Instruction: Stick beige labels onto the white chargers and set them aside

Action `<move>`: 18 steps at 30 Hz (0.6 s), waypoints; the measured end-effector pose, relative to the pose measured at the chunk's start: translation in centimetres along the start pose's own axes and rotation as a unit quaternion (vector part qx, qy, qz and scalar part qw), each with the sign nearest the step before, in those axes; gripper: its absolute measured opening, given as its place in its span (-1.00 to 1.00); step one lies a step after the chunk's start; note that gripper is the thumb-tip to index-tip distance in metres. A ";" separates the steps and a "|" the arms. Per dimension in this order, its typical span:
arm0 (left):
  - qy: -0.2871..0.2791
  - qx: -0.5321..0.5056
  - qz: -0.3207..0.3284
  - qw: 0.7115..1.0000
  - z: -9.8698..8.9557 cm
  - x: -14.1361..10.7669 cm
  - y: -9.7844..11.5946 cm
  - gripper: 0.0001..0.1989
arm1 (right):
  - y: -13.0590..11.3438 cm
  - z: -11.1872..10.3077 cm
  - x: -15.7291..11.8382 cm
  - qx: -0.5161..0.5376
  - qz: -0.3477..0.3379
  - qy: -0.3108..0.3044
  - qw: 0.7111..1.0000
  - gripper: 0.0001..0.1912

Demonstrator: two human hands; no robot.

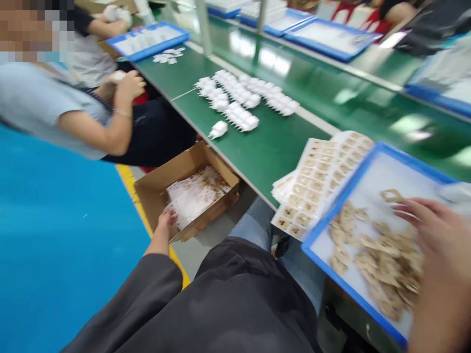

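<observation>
My right hand [437,225] pinches a small tan card piece with a hole [392,196] between thumb and fingers. It is above a blue-rimmed tray [340,277], where a heap of similar tan pieces [386,260] lies. My left hand [168,219] reaches down to the left side of an open cardboard box [150,189], its fingertips at the edge of white sheets [191,196] inside. Whether those fingers grip a sheet is too small and blurred to tell. Beside the tray lie sheets of tan stickers [307,181], partly overlapping its rim.
Several white plug-like blocks [241,117] stand in rows on the green table [272,152]. Beyond them, a raised bar runs along the table. At left sits a co-worker [99,117], hands on a white item. Another blue tray [147,41] lies further back.
</observation>
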State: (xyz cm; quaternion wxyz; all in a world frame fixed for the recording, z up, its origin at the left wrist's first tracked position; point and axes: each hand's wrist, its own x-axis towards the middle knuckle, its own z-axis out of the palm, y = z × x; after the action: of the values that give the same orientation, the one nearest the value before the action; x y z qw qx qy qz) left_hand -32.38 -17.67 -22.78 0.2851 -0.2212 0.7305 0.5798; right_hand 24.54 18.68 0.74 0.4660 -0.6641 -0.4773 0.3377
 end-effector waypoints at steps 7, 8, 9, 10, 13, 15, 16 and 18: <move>-0.125 0.313 0.074 0.939 7.1 -3.1 3.7 -0.85 | -2.1 -3.5 -0.2 0.061 -0.015 0.012 0.998 -0.88; -0.146 0.342 0.105 0.922 8.5 -3.6 4.9 -0.84 | -2.0 -4.3 -0.1 0.077 -0.024 0.019 0.997 -0.87; -0.164 0.365 0.132 0.907 9.8 -4.4 6.2 -0.83 | -1.9 -4.9 0.1 0.093 -0.030 0.025 0.995 -0.86; -0.178 0.392 0.167 0.887 10.9 -5.6 7.6 -0.82 | -1.7 -5.6 0.1 0.108 -0.035 0.030 0.993 -0.86; -0.201 0.494 0.353 0.768 13.5 -11.8 10.9 -0.84 | -1.5 -6.9 0.2 0.135 -0.035 0.039 0.989 -0.84; -0.221 0.517 0.498 0.661 15.0 -17.4 11.8 -0.80 | -1.5 -7.5 0.4 0.142 -0.036 0.042 0.988 -0.84; -0.254 0.505 0.533 0.630 15.8 -20.4 11.9 -0.78 | -1.5 -7.8 0.5 0.144 -0.037 0.046 0.988 -0.84; -0.365 0.482 0.565 0.561 17.5 -26.2 11.3 -0.72 | -1.4 -8.7 0.7 0.146 -0.039 0.064 0.986 -0.84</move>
State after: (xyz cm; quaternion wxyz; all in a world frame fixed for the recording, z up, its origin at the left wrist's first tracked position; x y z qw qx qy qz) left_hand -17.59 1.78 0.11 0.2056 0.6384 0.7099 0.2151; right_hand 32.06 16.95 4.99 0.6004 -0.5897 -0.4176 0.3427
